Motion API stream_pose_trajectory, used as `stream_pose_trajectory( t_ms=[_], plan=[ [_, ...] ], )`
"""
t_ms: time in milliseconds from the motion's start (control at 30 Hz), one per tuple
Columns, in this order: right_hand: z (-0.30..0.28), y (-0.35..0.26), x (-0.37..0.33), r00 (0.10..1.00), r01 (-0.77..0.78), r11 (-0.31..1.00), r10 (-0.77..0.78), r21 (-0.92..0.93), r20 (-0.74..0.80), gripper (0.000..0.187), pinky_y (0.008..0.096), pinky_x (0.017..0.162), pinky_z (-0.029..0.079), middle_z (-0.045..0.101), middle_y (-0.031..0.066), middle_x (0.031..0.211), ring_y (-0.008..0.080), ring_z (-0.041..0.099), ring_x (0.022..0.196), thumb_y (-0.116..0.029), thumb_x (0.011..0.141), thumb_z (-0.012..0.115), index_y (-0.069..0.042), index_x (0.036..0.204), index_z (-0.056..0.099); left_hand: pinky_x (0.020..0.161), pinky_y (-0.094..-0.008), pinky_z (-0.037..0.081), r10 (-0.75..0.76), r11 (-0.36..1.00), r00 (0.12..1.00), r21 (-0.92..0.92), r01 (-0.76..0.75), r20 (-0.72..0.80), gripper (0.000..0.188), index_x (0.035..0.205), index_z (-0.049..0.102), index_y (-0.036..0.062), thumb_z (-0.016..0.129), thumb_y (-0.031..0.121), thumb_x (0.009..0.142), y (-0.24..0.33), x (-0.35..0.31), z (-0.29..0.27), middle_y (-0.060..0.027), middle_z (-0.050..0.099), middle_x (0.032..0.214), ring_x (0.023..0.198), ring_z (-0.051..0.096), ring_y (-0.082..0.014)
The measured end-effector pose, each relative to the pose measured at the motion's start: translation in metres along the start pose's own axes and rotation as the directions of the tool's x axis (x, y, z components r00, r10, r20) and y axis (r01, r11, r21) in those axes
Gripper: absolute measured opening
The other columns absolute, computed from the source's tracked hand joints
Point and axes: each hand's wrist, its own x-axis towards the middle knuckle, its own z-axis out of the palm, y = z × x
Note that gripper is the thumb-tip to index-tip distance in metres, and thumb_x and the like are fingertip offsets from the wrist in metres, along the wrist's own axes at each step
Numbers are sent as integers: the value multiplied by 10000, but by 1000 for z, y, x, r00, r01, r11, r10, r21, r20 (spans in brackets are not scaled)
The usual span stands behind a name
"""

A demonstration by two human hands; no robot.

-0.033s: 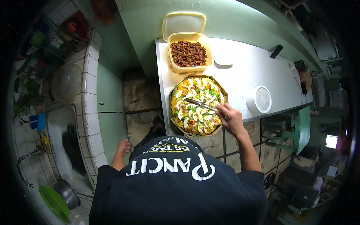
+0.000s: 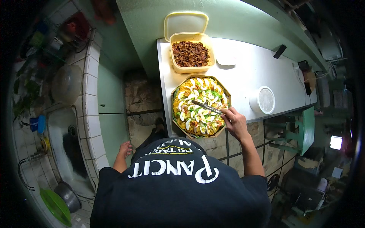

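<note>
While the left hand (image 2: 125, 148) hangs half-curled, seemingly empty, the right hand (image 2: 235, 122) is closed round metal tongs (image 2: 208, 107) above egg-topped noodles (image 2: 181, 100) in an octagonal tray (image 2: 222, 84) at the surface's (image 2: 243, 72) near edge, presumably for reach.

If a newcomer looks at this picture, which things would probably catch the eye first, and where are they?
Probably first is the many-sided tray of yellow food topped with egg slices, at the near left corner of the white table; the right hand holds metal tongs over it. Next comes the yellow container of dark brown pieces, just beyond the tray.
</note>
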Motion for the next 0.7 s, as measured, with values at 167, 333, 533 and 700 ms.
stream_pose_trajectory(
  t_ms=[167, 333, 533, 700],
  plan=[
    [-7, 28, 16, 953, -171, 985, 161, -17, -258, 176, 387, 565, 479, 604, 91, 787, 292, 623, 649, -200, 909, 579, -106, 1016, 682, 624, -341, 452, -33, 991, 999, 126, 32, 6, 332, 1248, 530, 214, 479, 364, 956, 18, 8, 13, 23, 592, 951, 719, 574, -135],
    [14, 56, 132, 975, -153, 971, 118, -182, -189, 225, 408, 676, 511, 644, 83, 932, 282, 657, 797, -338, 933, 536, -190, 1057, 654, 643, -326, 451, 187, 974, 976, 109, -199, 108, 347, 1236, 548, 205, 499, 395, 950, 77, 15, 38, 26, 610, 1016, 769, 582, -133],
    [34, 80, 224, 990, -47, 897, -17, -440, -141, 192, 476, 685, 506, 648, 115, 949, 338, 642, 815, -286, 902, 568, -130, 978, 653, 657, -316, 448, 262, 962, 960, 55, -268, 94, 370, 1238, 552, 191, 516, 413, 944, 96, 1, 40, 19, 614, 1062, 800, 580, -130],
    [39, 55, 226, 1000, -9, 935, 10, -354, 2, 235, 475, 683, 487, 650, 147, 859, 336, 639, 789, -303, 901, 577, -85, 864, 657, 730, -414, 459, 43, 998, 999, -44, -44, -23, 392, 1259, 531, 162, 493, 391, 942, 16, 10, -1, -9, 597, 1014, 819, 578, -187]
  ],
)
